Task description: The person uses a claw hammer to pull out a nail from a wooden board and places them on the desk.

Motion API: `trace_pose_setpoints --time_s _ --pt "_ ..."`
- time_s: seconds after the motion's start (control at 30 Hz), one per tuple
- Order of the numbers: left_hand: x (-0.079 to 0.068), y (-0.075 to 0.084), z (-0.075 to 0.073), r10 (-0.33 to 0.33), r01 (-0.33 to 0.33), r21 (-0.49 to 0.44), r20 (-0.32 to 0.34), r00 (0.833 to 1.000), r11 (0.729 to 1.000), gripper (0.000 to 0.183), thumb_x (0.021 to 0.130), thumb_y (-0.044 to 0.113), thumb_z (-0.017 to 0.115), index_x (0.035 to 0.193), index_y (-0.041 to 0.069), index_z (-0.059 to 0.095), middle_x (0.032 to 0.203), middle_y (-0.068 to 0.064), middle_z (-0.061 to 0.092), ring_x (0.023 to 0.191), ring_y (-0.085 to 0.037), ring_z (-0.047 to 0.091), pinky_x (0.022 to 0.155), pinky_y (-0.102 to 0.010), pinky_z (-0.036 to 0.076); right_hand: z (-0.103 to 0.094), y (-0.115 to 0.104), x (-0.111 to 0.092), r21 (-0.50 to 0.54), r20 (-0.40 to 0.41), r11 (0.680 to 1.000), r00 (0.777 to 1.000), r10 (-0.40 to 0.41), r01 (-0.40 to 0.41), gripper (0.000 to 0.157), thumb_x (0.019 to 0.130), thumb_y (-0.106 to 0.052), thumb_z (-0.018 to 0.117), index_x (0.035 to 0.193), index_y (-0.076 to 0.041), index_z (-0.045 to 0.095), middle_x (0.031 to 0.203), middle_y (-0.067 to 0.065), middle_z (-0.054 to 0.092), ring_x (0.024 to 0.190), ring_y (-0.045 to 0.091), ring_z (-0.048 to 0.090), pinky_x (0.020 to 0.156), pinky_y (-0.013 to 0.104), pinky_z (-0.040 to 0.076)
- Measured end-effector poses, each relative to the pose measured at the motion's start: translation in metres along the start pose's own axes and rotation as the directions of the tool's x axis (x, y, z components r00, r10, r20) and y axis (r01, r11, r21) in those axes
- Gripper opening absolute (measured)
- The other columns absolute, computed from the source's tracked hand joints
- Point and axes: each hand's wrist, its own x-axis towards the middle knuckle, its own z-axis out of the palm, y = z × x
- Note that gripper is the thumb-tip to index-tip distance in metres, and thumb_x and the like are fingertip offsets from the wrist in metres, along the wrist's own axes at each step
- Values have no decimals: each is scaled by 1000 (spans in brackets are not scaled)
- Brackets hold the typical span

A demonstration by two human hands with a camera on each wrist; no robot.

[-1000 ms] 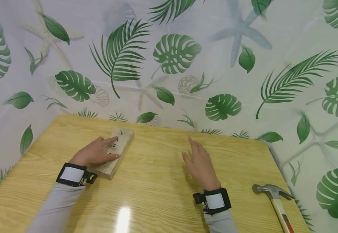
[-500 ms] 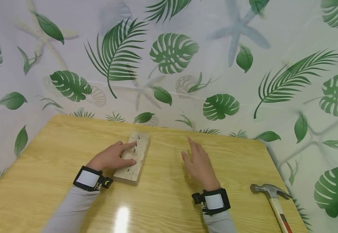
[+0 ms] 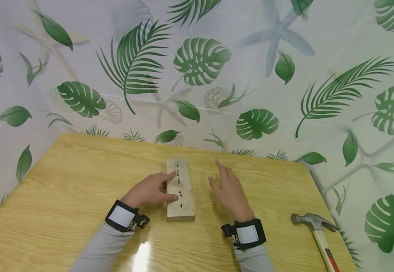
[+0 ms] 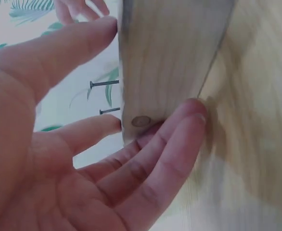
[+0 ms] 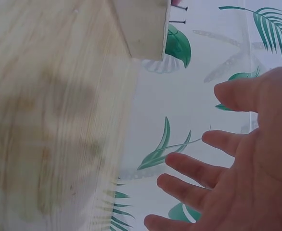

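A pale wooden block lies lengthwise on the table, with several nails standing out of its top. My left hand grips its left edge: thumb and index fingertip rest at the top, while the other fingers lie along the side, as the left wrist view shows. To the right of the block, my right hand is held with fingers spread and nothing in it. In the right wrist view the end of the block is apart from that hand.
A claw hammer lies near the right edge of the yellow wood-grain table. Behind the table hangs a white sheet printed with green leaves and starfish.
My left hand has moved the wooden block to the right and turned it nearly straight away from me. The right hand has hardly moved, and the hammer lies where it was.
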Motion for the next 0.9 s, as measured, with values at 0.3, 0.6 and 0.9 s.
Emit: trace_pose_setpoints --time_s 0.3,0.6,0.9 --pt "4 25 18 -5 6 5 -35 999 1000 90 86 38 82 154 -1 38 86 -3 60 75 -11 51 68 -28 45 -3 -1 -3 -30 31 999 999 24 -23 60 106 -31 53 158 -7 34 153 25 42 141 46 41 113 63 32" --pt "0 36 22 -47 48 100 -15 999 994 89 81 43 85 152 6 46 80 4 59 71 -10 52 63 -27 44 1 -1 -7 -35 151 998 987 50 -45 53 105 -31 55 152 -9 46 151 20 47 140 41 44 111 58 39" --pt "-12 44 19 -97 89 173 41 994 981 89 79 49 85 152 14 48 85 7 63 76 -9 55 65 -32 45 -25 9 -17 -35 109 997 991 77 -73 56 107 -31 52 155 -7 40 155 24 41 142 45 39 110 61 38"
